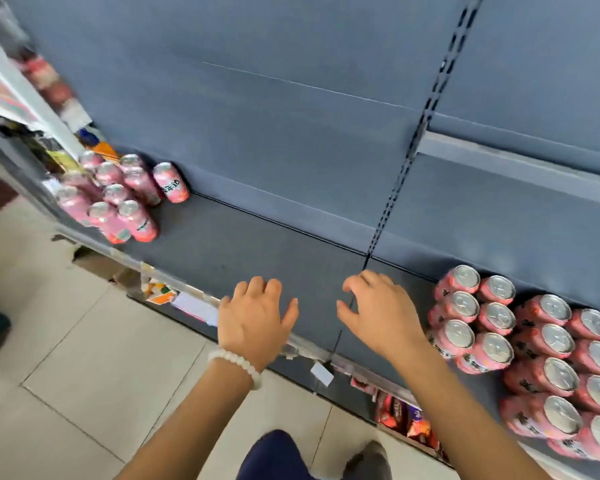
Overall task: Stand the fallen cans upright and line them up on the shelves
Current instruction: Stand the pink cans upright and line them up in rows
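Grey shelf (243, 251), empty-handed left grip (253, 318), right grip (378, 313), cans (496, 317) beside right

**Grey shelf with two groups of pink cans**

A dark grey shelf (257, 244) runs diagonally from the left of the frame to the lower right. Upright pink cans (118, 195) cluster at its left end. A larger block of upright pink cans (534, 351) stands packed together at the right edge.

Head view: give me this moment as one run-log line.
left hand: open, empty | right hand: open, empty | both over bare shelf | left cans upright | right cans upright
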